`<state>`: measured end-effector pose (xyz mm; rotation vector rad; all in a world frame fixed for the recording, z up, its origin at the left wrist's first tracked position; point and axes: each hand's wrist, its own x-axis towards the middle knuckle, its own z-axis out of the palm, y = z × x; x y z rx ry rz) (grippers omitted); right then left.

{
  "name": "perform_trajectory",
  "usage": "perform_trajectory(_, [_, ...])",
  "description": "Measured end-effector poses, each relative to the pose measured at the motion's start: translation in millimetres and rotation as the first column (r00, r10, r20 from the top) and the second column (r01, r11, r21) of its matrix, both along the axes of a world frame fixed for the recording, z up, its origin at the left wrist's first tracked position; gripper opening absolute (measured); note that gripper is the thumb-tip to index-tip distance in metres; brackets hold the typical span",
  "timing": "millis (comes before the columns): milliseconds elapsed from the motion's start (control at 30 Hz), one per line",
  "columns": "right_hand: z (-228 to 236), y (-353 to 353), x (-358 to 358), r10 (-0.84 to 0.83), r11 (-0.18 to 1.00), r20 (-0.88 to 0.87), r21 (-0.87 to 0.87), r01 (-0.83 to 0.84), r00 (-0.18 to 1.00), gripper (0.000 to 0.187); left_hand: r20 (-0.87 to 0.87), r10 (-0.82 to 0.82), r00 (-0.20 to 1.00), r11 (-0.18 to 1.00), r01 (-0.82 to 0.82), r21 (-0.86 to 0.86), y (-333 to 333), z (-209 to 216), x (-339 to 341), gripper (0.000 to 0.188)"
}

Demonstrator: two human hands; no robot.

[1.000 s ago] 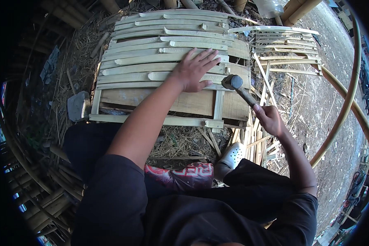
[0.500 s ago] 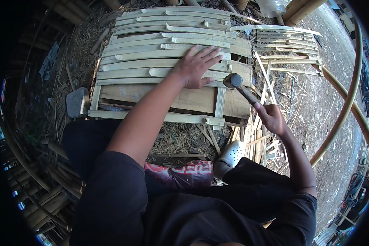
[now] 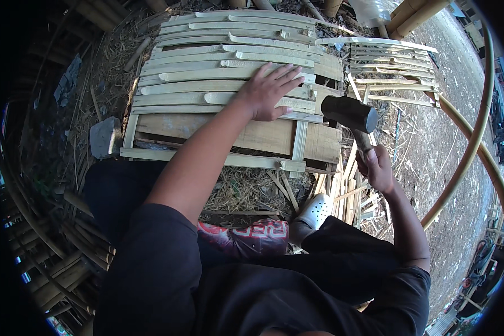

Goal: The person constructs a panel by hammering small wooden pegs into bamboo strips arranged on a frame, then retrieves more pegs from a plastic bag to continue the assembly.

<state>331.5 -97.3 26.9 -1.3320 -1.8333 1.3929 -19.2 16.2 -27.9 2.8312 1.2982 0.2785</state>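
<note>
My left hand (image 3: 266, 92) lies flat with spread fingers on the pale bamboo slats (image 3: 190, 87) of a panel, near its right end. The slats run crosswise in rows over upright strips (image 3: 299, 140) at the sides, on top of wooden boards (image 3: 218, 130). In my right hand (image 3: 378, 168) is the handle of a hammer with a dark, blocky head (image 3: 350, 113). The hammer head hangs raised just right of the panel's edge, apart from the slats. The lowest slat (image 3: 207, 158) lies across the front of the panel with a gap above it.
A smaller slatted panel (image 3: 395, 70) rests on the ground at the far right. Long bamboo poles (image 3: 459, 173) curve along the right side. A grey block (image 3: 105, 139) sits left of the panel. Loose split strips (image 3: 350, 187) lie beside my shoe (image 3: 317, 208); straw litters the ground.
The hammer has lifted from the slat ends at the panel's right edge, moving right, its head now turned broadside. My right hand shifted slightly right and down. My left hand stays in place.
</note>
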Motion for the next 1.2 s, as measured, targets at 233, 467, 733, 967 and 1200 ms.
perform_trajectory(233, [-8.8, 7.0, -13.9, -0.11, 0.989, 0.397, -0.051, 0.142, 0.911, 0.073, 0.015, -0.024, 1.0, 0.999, 0.024, 0.024, -2.4, 2.3, 3.4, 0.082])
perform_trajectory(467, [-7.6, 11.1, -3.3, -0.104, 0.98, 0.256, -0.137, 0.143, 0.961, 0.074, -0.007, -0.015, 1.0, 1.0, 0.015, 0.015, -1.8, 0.4, 2.4, 0.08])
perform_trajectory(733, [-23.2, 7.8, -8.1, -0.059, 0.993, 0.455, -0.065, 0.099, 0.888, 0.074, -0.005, -0.009, 1.0, 1.0, 0.009, 0.006, -2.7, 2.1, 2.6, 0.081])
perform_trajectory(967, [-18.0, 8.5, -6.9, -0.047, 0.993, 0.461, -0.076, 0.092, 0.886, 0.073, 0.005, -0.015, 1.0, 1.0, 0.015, 0.023, -1.5, 1.5, 3.3, 0.082])
perform_trajectory(1200, [-13.3, 11.7, -7.6, -0.074, 0.977, 0.42, -0.149, 0.149, 0.904, 0.077, 0.015, -0.015, 1.0, 0.999, 0.014, 0.035, -1.8, 1.1, 1.3, 0.081])
